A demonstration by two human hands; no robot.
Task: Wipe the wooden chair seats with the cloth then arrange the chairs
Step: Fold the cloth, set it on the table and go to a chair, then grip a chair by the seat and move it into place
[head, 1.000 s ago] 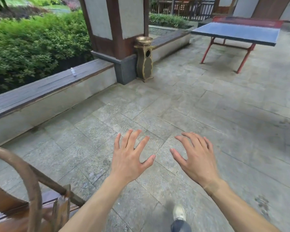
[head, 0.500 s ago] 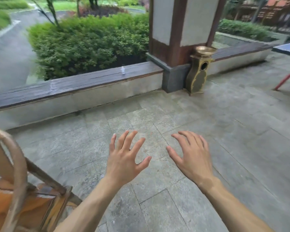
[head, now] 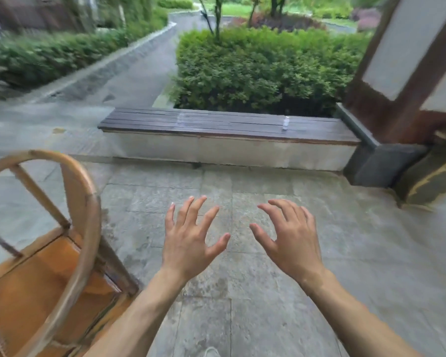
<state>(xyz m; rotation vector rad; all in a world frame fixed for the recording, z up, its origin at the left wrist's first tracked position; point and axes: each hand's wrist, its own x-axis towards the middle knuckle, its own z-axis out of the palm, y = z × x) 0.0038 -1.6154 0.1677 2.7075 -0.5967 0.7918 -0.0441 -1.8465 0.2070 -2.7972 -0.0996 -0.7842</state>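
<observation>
- Wooden chair with curved back rail, lower left; orange-brown seat visible, partly blurred.
- Left hand right of the chair, fingers spread wide, holding nothing, not touching the chair.
- Right hand farther right of the chair, fingers spread and slightly curled, empty.
- Bench beyond the chair, small bottle on it.

Bare forearms, sleeveless; pale shoe.
</observation>
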